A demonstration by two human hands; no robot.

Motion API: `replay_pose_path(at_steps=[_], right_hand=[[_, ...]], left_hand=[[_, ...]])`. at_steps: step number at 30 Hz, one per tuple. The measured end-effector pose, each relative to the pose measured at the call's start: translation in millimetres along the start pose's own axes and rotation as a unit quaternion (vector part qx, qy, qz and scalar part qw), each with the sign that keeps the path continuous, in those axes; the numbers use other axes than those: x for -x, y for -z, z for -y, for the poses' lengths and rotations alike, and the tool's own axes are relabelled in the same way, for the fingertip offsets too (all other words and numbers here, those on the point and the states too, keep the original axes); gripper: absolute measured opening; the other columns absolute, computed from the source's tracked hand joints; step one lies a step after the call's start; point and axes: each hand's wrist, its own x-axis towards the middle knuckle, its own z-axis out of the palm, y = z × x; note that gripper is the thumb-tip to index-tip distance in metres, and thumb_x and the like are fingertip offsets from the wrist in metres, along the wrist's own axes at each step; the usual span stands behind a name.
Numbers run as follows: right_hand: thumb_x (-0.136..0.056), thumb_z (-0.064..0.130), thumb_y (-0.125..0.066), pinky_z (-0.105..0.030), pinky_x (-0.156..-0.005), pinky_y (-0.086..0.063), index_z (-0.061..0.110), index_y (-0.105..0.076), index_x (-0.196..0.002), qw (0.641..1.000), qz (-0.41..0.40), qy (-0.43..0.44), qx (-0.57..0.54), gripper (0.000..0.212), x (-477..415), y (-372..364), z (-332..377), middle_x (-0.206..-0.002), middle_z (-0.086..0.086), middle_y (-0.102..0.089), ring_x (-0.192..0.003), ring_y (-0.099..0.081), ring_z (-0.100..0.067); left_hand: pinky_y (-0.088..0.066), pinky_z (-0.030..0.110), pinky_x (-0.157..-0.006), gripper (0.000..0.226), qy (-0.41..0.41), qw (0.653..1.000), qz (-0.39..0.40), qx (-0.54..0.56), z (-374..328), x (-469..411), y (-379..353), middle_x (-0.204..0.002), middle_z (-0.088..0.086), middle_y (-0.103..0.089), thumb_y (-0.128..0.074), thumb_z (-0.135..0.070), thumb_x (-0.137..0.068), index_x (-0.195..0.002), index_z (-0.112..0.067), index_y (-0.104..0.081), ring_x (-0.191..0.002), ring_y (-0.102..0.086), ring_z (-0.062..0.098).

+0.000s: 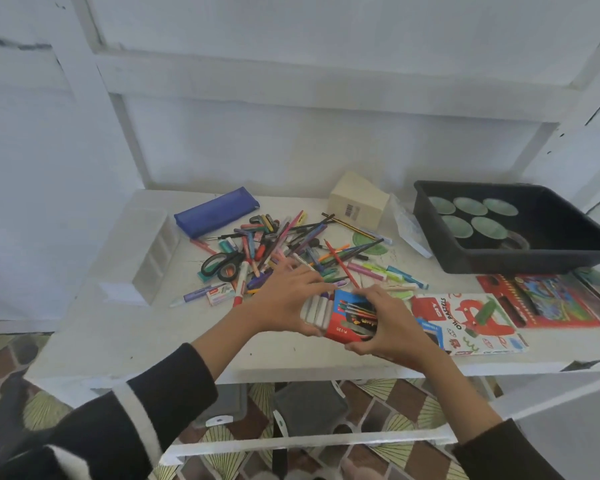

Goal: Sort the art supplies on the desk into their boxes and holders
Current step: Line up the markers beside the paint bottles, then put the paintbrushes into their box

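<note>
Both hands hold a small red and blue marker box [352, 322] just above the white desk [146, 341]. My left hand [288, 297] grips its open left end, where a row of white marker ends [316, 311] sticks out. My right hand [390, 325] grips the box's right side from above and below. Behind the hands lies a loose pile of pens, markers and pencils [291, 244] with black scissors [220, 265]. A blue pencil pouch [215, 211] lies at the back left.
An oil pastels box [471, 322] and a red coloured-pencil case [548, 301] lie to the right. A black tray [520, 226] with several green dishes sits at the back right. A cream box [357, 199] stands behind the pile; a white organiser [146, 251] stands left.
</note>
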Motion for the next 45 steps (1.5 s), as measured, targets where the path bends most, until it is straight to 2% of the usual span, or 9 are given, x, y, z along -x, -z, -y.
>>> replay_pose_path(at_steps=[5, 8, 11, 14, 22, 34, 38, 41, 45], right_hand=[[-0.061, 0.046, -0.084, -0.026, -0.096, -0.043, 0.021, -0.039, -0.133, 0.996, -0.061, -0.042, -0.04, 0.088, -7, 8, -6, -0.127, 0.003, -0.052, -0.106, -0.049, -0.004], [-0.061, 0.047, -0.083, -0.037, -0.099, -0.044, 0.022, -0.039, -0.134, 0.993, -0.098, -0.052, -0.034, 0.089, -16, 13, -6, -0.127, 0.004, -0.052, -0.108, -0.051, -0.007], [-0.062, 0.05, -0.081, -0.043, -0.101, -0.041, 0.023, -0.039, -0.135, 0.99, -0.116, -0.071, -0.027, 0.089, -24, 12, -5, -0.128, 0.005, -0.053, -0.112, -0.052, -0.01], [-0.061, 0.053, -0.08, -0.044, -0.099, -0.041, 0.023, -0.04, -0.134, 0.99, -0.118, -0.069, -0.015, 0.088, -30, 8, -4, -0.127, 0.006, -0.054, -0.112, -0.052, -0.01], [-0.062, 0.06, -0.075, -0.047, -0.103, -0.037, 0.023, -0.037, -0.137, 0.993, -0.093, -0.065, 0.027, 0.092, -45, 0, 6, -0.131, 0.005, -0.05, -0.117, -0.048, -0.012], [-0.05, 0.075, -0.053, -0.044, -0.09, -0.047, 0.019, -0.046, -0.133, 0.987, -0.148, -0.067, -0.008, 0.1, -81, -10, 27, -0.114, 0.004, -0.055, -0.103, -0.054, -0.015], [-0.051, 0.077, -0.049, -0.042, -0.088, -0.048, 0.016, -0.041, -0.137, 0.98, -0.17, -0.087, -0.05, 0.106, -93, -12, 34, -0.111, 0.003, -0.053, -0.103, -0.053, -0.016], [-0.06, 0.076, -0.059, -0.039, -0.093, -0.046, 0.016, -0.034, -0.142, 0.977, -0.168, -0.095, -0.089, 0.104, -104, -14, 41, -0.115, 0.002, -0.05, -0.108, -0.049, -0.014], [-0.082, 0.046, -0.065, -0.02, -0.088, -0.04, 0.018, -0.034, -0.144, 0.984, -0.052, -0.029, -0.169, 0.075, -113, -10, 51, -0.117, 0.003, -0.048, -0.107, -0.046, -0.009]], left_hand=[[0.001, 0.065, -0.111, 0.08, 0.049, 0.996, 0.035, 0.065, 8, -23, 16, -0.148, -0.015, -0.033, -0.068, -0.064, -0.071, -0.141, -0.042, -0.035, -0.141, -0.01, 0.009], [0.002, 0.049, -0.114, 0.09, 0.117, 0.977, -0.058, 0.165, 10, -34, 25, -0.156, -0.011, -0.015, -0.074, -0.059, -0.069, -0.144, -0.039, -0.03, -0.144, -0.001, 0.01], [-0.027, 0.031, -0.108, 0.069, 0.266, 0.872, -0.197, 0.36, 5, -43, 29, -0.15, -0.002, -0.029, -0.067, -0.043, -0.084, -0.143, -0.024, -0.037, -0.133, -0.029, 0.012], [-0.041, 0.035, -0.102, 0.042, 0.37, 0.795, -0.215, 0.43, 8, -47, 25, -0.137, 0.005, -0.051, -0.062, -0.028, -0.09, -0.129, -0.016, -0.053, -0.118, -0.048, 0.015], [-0.053, 0.034, -0.077, 0.017, 0.387, 0.794, -0.151, 0.444, 4, -55, 29, -0.11, 0.001, -0.059, -0.061, -0.016, -0.09, -0.106, -0.014, -0.067, -0.097, -0.057, 0.017], [-0.051, 0.021, -0.067, 0.033, 0.368, 0.74, -0.096, 0.555, -18, -59, 38, -0.087, -0.005, -0.064, -0.036, -0.05, -0.098, -0.114, -0.028, -0.056, -0.076, -0.064, 0.008], [-0.051, 0.036, -0.094, 0.045, 0.325, 0.721, -0.195, 0.58, -9, -50, 23, -0.127, -0.016, -0.05, -0.054, -0.034, -0.095, -0.138, -0.039, -0.043, -0.111, -0.056, 0.006], [-0.059, 0.041, -0.079, 0.037, 0.346, 0.642, -0.319, 0.605, -9, -41, 14, -0.117, -0.015, -0.055, -0.064, -0.021, -0.089, -0.119, -0.042, -0.056, -0.102, -0.064, 0.011], [-0.058, 0.026, -0.061, 0.019, 0.366, 0.649, -0.374, 0.553, -2, -28, 13, -0.106, -0.007, -0.059, -0.055, -0.019, -0.095, -0.108, -0.031, -0.061, -0.081, -0.068, 0.005]])
